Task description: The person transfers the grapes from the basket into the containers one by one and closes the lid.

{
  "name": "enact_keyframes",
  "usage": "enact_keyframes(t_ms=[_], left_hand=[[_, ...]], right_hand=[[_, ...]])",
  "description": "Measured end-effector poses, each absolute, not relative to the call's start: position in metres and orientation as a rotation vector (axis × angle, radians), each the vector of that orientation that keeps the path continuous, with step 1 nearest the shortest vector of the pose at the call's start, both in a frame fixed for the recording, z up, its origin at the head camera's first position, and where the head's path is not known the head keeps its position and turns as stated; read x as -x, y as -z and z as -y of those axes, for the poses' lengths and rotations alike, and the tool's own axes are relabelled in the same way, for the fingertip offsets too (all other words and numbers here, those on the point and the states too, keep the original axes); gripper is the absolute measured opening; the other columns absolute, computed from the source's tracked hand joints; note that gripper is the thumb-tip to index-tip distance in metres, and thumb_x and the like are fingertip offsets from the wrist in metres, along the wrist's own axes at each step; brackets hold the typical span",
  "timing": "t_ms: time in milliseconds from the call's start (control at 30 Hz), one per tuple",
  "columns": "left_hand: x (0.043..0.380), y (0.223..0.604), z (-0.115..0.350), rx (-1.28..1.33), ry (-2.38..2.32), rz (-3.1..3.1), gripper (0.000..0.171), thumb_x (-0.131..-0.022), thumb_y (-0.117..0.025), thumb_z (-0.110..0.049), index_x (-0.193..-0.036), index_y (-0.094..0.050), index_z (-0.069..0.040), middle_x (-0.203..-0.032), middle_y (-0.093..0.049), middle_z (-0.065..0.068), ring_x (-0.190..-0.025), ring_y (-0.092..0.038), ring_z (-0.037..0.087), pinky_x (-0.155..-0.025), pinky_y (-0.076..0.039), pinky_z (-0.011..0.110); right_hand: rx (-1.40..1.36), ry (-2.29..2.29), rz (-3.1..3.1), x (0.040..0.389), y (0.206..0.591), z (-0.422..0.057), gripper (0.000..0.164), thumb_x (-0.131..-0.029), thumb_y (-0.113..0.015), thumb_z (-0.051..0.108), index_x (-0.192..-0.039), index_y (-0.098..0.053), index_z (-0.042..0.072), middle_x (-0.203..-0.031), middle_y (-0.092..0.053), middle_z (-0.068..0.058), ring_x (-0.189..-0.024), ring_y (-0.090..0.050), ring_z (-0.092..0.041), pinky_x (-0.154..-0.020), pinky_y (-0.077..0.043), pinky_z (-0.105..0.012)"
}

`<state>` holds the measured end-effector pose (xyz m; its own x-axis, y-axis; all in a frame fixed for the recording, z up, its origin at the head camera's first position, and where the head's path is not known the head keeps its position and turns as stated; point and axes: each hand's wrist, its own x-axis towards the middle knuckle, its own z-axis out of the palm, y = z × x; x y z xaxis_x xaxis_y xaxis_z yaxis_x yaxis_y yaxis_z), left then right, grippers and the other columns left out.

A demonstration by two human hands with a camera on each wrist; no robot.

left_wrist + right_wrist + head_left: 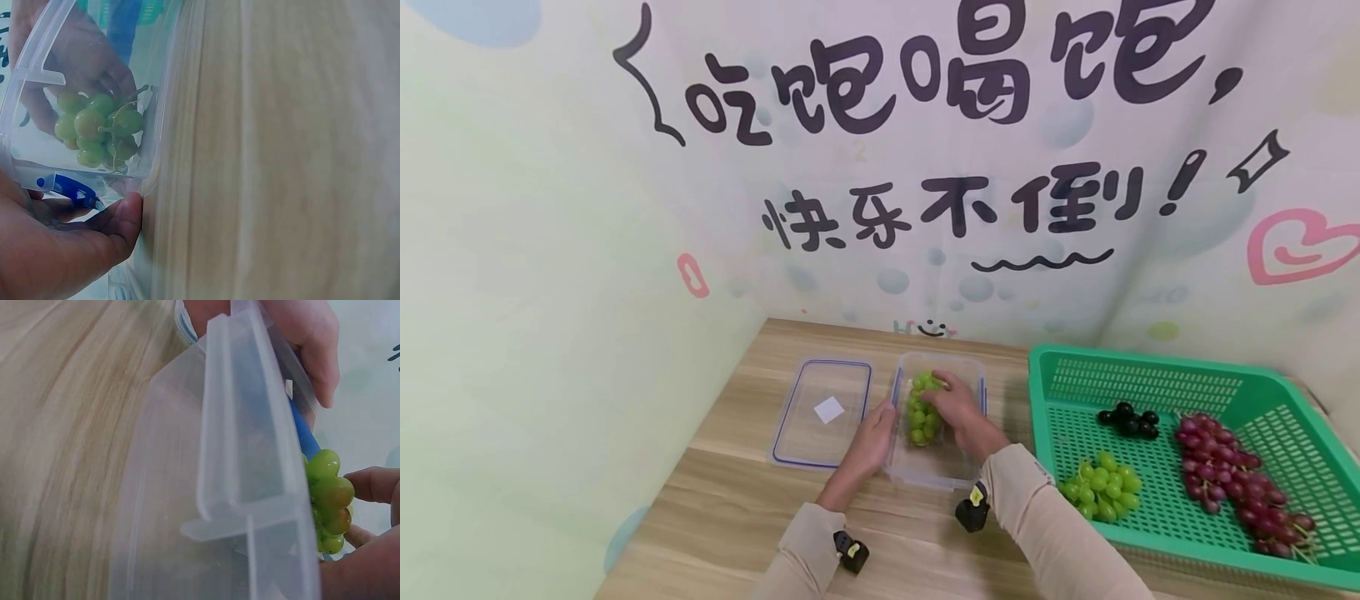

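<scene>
A clear plastic food container (925, 471) stands lidless on the table, with a bunch of green grapes (919, 421) inside it. My left hand (874, 437) grips the container's left wall; in the left wrist view, its thumb and fingers are beside a blue latch (72, 189). Reaching in from the right, my right hand (958, 407) holds the grapes, its fingers around their upper side. In the right wrist view, fingertips (369, 483) touch the green grapes (331, 494) beyond the container's wall. The clear lid (805, 417) with a blue seal lies left of the container, a white square on it.
On the right, a green plastic basket (1157, 367) holds black grapes (1129, 421), another green bunch (1105, 487) and red grapes (1232, 475). The wooden table (715, 500) meets a printed wall covering (850, 292) at the back and a pale wall on the left.
</scene>
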<state>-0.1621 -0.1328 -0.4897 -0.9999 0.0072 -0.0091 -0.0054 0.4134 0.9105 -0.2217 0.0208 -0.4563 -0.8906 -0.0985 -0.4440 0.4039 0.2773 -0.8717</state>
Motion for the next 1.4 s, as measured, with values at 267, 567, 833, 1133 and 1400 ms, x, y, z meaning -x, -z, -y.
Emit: enact_keyframes(t_ms=[267, 567, 833, 1133, 1400], left_hand=[[0.162, 0.49, 0.132, 0.0, -1.726, -2.619, 0.037, -0.107, -0.026, -0.021, -0.088, -0.047, 0.001, -0.071, -0.039, 0.001, -0.064, -0.037, 0.016, -0.059, -0.034, 0.029], [0.163, 0.49, 0.132, 0.018, -1.745, -2.601, 0.036, -0.108, -0.027, -0.022, -0.089, -0.048, 0.001, -0.072, -0.04, 0.002, -0.066, -0.038, 0.017, -0.062, -0.036, 0.031], [0.162, 0.491, 0.132, 0.021, -1.746, -2.588, 0.037, -0.108, -0.027, -0.022, -0.093, -0.05, 0.003, -0.069, -0.04, 0.0, -0.062, -0.038, 0.016, -0.058, -0.036, 0.029], [0.162, 0.492, 0.131, 0.021, -1.726, -2.618, 0.036, -0.108, -0.026, -0.021, -0.089, -0.048, 0.001, -0.071, -0.039, 0.002, -0.064, -0.037, 0.017, -0.06, -0.035, 0.03], [0.162, 0.491, 0.13, 0.0, -1.728, -2.626, 0.034, -0.107, -0.027, -0.02, -0.087, -0.046, 0.001, -0.071, -0.038, 0.001, -0.063, -0.037, 0.016, -0.059, -0.035, 0.029]], right_hand=[[-0.212, 1.602, -2.257, 0.22, 0.447, -0.024, 0.061, -0.095, -0.059, 0.013, -0.152, -0.036, 0.017, -0.159, -0.026, -0.02, -0.139, -0.037, -0.039, -0.113, -0.03, -0.058], [-0.121, 1.55, -2.384, 0.217, 0.432, -0.03, 0.06, -0.096, -0.058, 0.01, -0.152, -0.036, 0.014, -0.159, -0.027, -0.018, -0.135, -0.042, -0.037, -0.11, -0.036, -0.055], [-0.05, 1.586, -2.42, 0.216, 0.421, -0.043, 0.058, -0.097, -0.057, 0.012, -0.152, -0.036, 0.013, -0.16, -0.025, -0.019, -0.143, -0.031, -0.042, -0.109, -0.036, -0.057], [0.009, 1.637, -2.392, 0.214, 0.405, -0.065, 0.056, -0.098, -0.056, 0.013, -0.151, -0.038, 0.012, -0.157, -0.03, -0.021, -0.143, -0.032, -0.041, -0.108, -0.038, -0.056], [0.102, 1.66, -2.393, 0.212, 0.385, -0.09, 0.055, -0.101, -0.054, 0.015, -0.152, -0.034, 0.01, -0.156, -0.032, -0.02, -0.142, -0.034, -0.039, -0.11, -0.037, -0.055]])
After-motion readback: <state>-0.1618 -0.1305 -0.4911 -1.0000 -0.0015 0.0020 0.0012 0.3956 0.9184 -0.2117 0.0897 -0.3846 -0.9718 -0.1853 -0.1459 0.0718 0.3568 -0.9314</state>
